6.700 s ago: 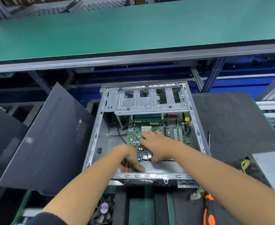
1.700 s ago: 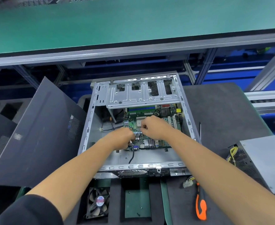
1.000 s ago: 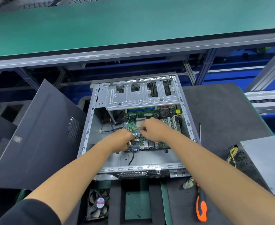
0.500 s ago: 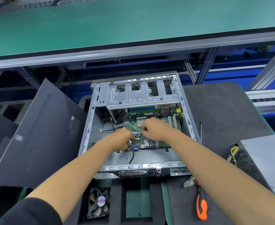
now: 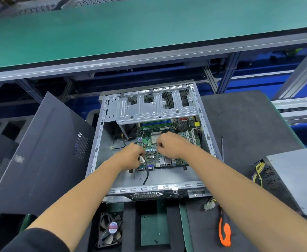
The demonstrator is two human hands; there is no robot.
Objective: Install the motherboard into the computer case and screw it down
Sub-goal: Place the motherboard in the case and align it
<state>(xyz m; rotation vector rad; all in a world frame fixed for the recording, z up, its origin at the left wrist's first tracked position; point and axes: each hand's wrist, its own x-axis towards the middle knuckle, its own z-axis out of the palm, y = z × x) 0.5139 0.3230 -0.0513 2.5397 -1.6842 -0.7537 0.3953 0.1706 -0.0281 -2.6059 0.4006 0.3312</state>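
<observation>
The open grey computer case (image 5: 209, 142) lies flat in front of me. The green motherboard (image 5: 187, 131) lies inside it, partly under the silver drive cage (image 5: 154, 110). My left hand (image 5: 130, 157) is over the board's left edge, fingers curled around a white connector with a black cable (image 5: 146, 177) trailing toward me. My right hand (image 5: 172, 144) hovers over the board's middle with fingers curled, pinching something small that I cannot make out. An orange-handled screwdriver (image 5: 224, 230) lies on the mat near the case's right front.
A dark side panel (image 5: 45, 151) leans at the left. A grey power supply (image 5: 290, 177) with yellow wires sits at the right. A small fan (image 5: 111, 228) rests in the foam tray in front. A green conveyor surface (image 5: 149, 30) runs across the back.
Both hands moved from the case's near side up onto the motherboard, and the board sits farther back. Over the last second the hands barely shifted.
</observation>
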